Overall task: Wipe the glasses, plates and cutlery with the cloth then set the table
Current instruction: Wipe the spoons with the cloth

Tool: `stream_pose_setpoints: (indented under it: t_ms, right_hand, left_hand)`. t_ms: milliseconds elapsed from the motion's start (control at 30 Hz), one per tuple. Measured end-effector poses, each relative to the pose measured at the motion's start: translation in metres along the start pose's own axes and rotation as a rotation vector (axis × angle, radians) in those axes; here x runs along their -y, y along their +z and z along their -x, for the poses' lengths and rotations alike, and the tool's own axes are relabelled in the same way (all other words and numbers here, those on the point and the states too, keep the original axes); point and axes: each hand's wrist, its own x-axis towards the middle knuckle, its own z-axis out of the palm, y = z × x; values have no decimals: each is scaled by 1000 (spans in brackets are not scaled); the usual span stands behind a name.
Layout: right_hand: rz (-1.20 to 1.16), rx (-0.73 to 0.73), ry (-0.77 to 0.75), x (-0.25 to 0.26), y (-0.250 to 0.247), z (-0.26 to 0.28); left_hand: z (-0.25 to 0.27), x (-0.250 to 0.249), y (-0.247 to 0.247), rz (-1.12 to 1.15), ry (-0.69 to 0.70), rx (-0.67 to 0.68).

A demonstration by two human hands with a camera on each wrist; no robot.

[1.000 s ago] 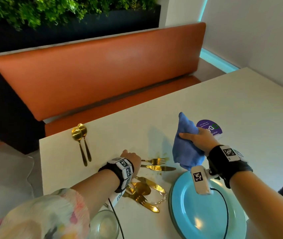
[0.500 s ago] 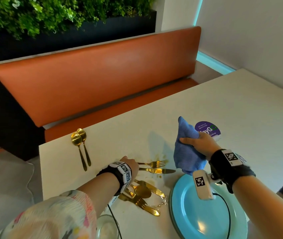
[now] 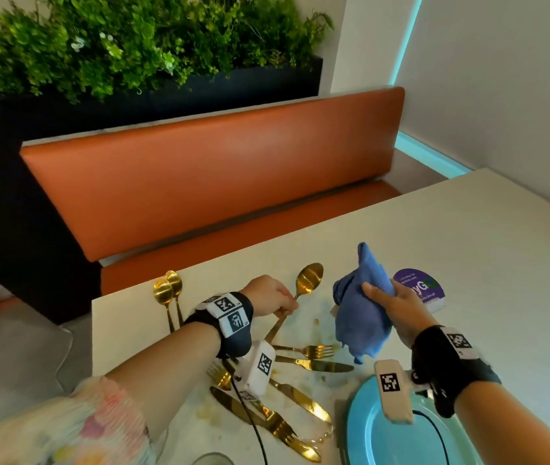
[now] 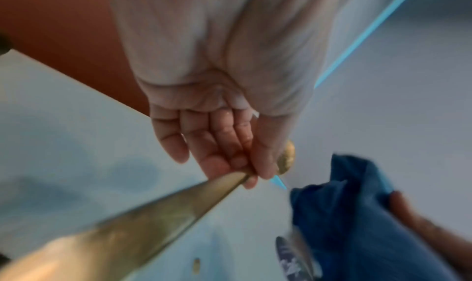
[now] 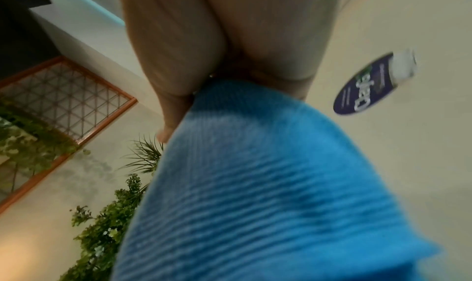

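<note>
White table (image 3: 468,236): left grip (image 3: 272,297) holds one spoon (image 3: 307,283), right grip (image 3: 397,308) one cloth (image 3: 361,317).

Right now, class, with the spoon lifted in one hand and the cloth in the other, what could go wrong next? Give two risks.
1. The left hand grips the gold spoon partway along its handle, so wiping pressure from the blue cloth on the bowl might lever it loose.
2. The cloth's low corner hangs just above the fork and knife on the stained table; it could drag them or pick up grime.
</note>
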Motion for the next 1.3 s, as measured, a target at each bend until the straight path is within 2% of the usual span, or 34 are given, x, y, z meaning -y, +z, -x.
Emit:
stream_pose_setpoints:
  t_ms: [100, 167, 300, 367, 500, 567, 633, 767, 833, 900, 1033, 1100, 1167, 1233, 1300]
  right_hand:
    - [-260, 93, 72, 3, 27, 1]
    - [-405, 201, 107, 13, 48, 3]
    - [-333, 325, 61, 30, 88, 11]
    - [-215, 313, 12, 36, 103, 13]
    - [-110, 118, 33, 49, 126, 8]
    - [-20, -1, 59, 54, 134, 4]
    - [67, -59, 50, 57, 137, 2]
    - [76, 149, 24, 61, 137, 9]
    - [57, 178, -9, 64, 135, 9]
    - [14, 115, 16, 73, 133, 11]
    - [159, -63, -51, 77, 130, -1]
    - [53, -65, -21, 74, 128, -6]
    - [-18, 21, 40, 67, 129, -9]
    - [26, 159, 55, 59, 131, -4]
    - [12, 197, 49, 55, 131, -2]
  left_hand:
    - [10, -7, -7, 188, -34, -14]
    - [16, -8, -11, 247, -37, -75]
    - [26, -5, -18, 189, -12, -187]
    - [32, -5, -21, 111, 10, -179]
    - [42, -7, -23, 62, -8, -204]
    - [44, -9, -23, 87, -27, -201]
    - [44, -10, -23, 138, -58, -199]
    - [46, -8, -26, 85, -70, -228]
    - [47, -7, -26, 40, -72, -219]
    - [46, -9, -23, 29, -79, -190]
    - [44, -15, -27, 61, -54, -191]
    - [44, -14, -31, 16, -50, -231]
    - [43, -11, -35, 32, -37, -281]
    - [43, -10, -38, 50, -6, -339]
    - [43, -12, -37, 17, 39, -385]
